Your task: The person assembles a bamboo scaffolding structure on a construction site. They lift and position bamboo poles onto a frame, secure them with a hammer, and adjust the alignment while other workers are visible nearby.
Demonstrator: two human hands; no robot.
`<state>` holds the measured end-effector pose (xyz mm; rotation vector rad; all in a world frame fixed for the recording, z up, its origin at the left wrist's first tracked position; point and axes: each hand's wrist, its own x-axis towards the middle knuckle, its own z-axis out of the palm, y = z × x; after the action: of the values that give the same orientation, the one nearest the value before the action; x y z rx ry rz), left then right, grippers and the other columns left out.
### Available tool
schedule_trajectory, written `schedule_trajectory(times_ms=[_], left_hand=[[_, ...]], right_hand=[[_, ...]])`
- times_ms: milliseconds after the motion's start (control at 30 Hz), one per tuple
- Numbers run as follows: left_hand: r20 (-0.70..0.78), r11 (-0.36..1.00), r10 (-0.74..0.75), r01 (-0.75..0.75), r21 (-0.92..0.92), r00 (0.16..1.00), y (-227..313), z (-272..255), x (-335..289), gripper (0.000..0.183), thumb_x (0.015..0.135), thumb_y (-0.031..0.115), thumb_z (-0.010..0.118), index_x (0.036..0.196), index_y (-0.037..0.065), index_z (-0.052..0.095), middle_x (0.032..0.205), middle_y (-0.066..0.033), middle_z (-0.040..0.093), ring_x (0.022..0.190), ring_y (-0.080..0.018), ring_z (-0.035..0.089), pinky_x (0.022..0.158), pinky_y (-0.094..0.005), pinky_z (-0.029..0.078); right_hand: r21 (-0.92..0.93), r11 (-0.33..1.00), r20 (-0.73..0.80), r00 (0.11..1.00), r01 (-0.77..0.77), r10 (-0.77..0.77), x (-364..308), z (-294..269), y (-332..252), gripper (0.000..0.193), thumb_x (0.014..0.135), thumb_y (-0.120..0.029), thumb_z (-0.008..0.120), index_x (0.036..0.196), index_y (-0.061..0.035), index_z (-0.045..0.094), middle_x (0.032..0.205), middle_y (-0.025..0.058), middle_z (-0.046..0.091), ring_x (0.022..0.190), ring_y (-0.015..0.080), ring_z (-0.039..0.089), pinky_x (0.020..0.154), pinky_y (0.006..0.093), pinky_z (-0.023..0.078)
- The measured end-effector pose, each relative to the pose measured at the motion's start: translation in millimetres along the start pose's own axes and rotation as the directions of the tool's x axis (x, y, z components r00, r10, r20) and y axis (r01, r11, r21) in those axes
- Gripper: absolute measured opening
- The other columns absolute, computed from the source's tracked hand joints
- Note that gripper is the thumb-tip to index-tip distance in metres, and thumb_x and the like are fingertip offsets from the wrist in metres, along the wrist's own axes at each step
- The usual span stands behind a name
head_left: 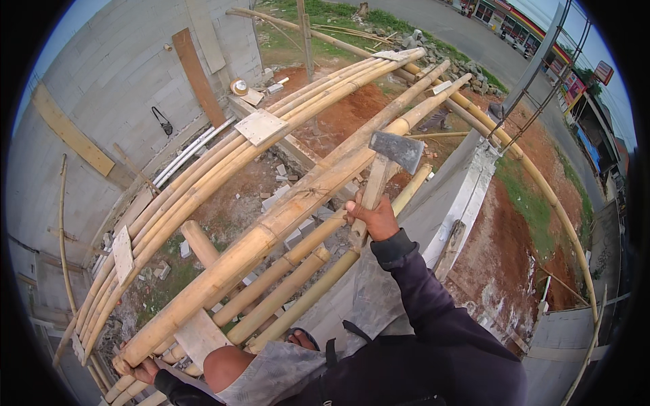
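Head view: bamboo poles [267, 235] above ground [233, 203], seemingly rubble-strewn.

Right fingers [355, 210] grip an axe [381, 170] while left fingers [140, 370] touch a thick bamboo pole [261, 235].

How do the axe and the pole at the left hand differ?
The axe is short, with a grey head on a wooden handle; the pole is long, jointed bamboo. The right hand grips the axe's handle; the left hand is at the pole's near end. Both have tan surfaces.
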<state>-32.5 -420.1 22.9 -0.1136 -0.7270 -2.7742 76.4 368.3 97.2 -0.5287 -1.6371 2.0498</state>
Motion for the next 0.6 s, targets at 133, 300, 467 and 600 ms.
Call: schedule_trajectory(times_ms=[133,300,467,600], left_hand=[[-0.041,0.997,0.060,-0.057,0.056,0.997,-14.1,0.5,-5.8,0.078,0.078,0.010,0.077,0.143,-0.008,0.038,0.142,-0.0219,0.047,0.134,-0.0362,0.045,0.118,-0.0531,0.032],[-0.102,0.999,0.049,-0.047,0.017,0.994,-24.6,19.4,-15.2,0.074,0.078,0.010,0.076,0.140,-0.008,0.041,0.136,-0.0219,0.053,0.130,-0.0356,0.049,0.117,-0.0535,0.033],[-0.136,0.998,0.031,-0.022,0.063,0.990,-58.1,45.9,-32.6,0.065,0.082,0.012,0.074,0.138,-0.007,0.044,0.135,-0.0222,0.054,0.129,-0.0356,0.051,0.116,-0.0533,0.035],[-0.149,0.993,-0.091,0.101,0.058,0.985,-125.9,88.8,-56.6,0.052,0.087,0.016,0.072,0.133,0.001,0.052,0.132,-0.0169,0.059,0.128,-0.0338,0.052,0.114,-0.0560,0.036]], right_hand=[[0.168,0.984,-0.150,0.985,-0.062,0.087,-1.8,-9.5,45.9,0.016,0.088,0.002,0.069,0.093,0.0011,0.054,0.076,0.0094,0.060,0.064,0.0192,0.063,0.074,0.0441,0.062],[0.275,0.958,-0.160,0.979,-0.082,0.129,-0.7,14.2,75.6,0.016,0.087,0.004,0.068,0.094,0.0029,0.054,0.077,0.0097,0.060,0.062,0.0190,0.062,0.070,0.0427,0.063],[0.348,0.920,0.019,0.983,-0.180,0.185,-24.2,77.8,77.6,0.013,0.087,0.003,0.067,0.092,0.0031,0.055,0.076,0.0077,0.058,0.063,0.0163,0.060,0.070,0.0407,0.063],[0.234,0.953,0.171,0.973,-0.192,0.154,-57.1,145.7,80.5,0.013,0.088,-0.001,0.068,0.091,0.0007,0.056,0.075,0.0073,0.061,0.062,0.0155,0.062,0.063,0.0347,0.058]])
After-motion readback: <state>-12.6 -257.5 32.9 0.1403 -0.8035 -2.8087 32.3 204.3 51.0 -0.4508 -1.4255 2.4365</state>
